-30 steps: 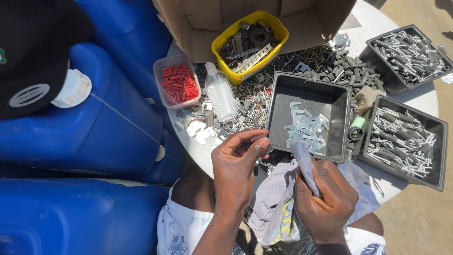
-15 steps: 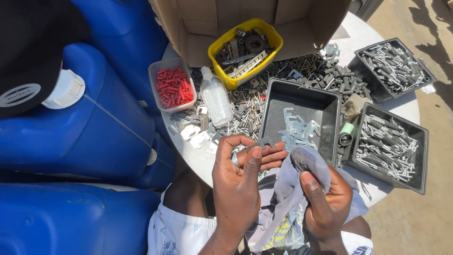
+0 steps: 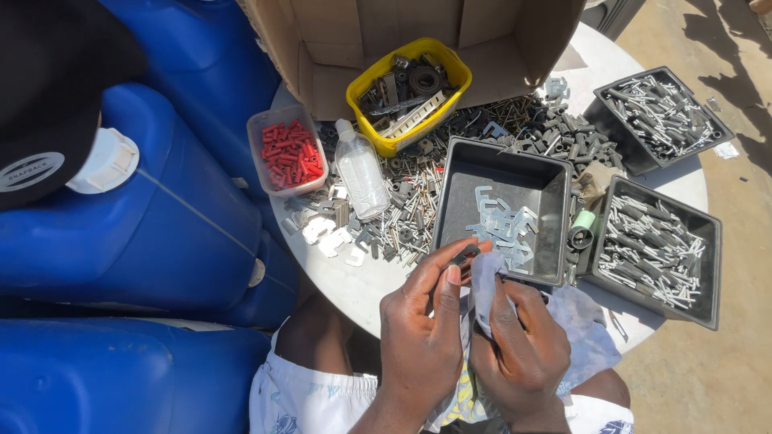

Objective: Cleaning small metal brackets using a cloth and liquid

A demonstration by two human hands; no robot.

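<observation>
Raised since before, left hand [image 3: 422, 337] pinches a small part [image 3: 465, 257] beside cloth-gripping right hand [image 3: 519, 345], near tray [image 3: 450, 193] edge.

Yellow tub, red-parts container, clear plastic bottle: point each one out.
Yellow tub [image 3: 359, 91], head view, on its left rim.
Container of red parts [image 3: 259, 126], head view, on its clear left rim.
Clear plastic bottle [image 3: 361, 175], head view, on the middle of its body.

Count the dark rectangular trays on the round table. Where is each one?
3. One tray sits just beyond the hands, holding pale flat brackets. A second tray lies at the table's right edge, full of metal pieces. A third tray is at the far right. None looks hidden.
</observation>
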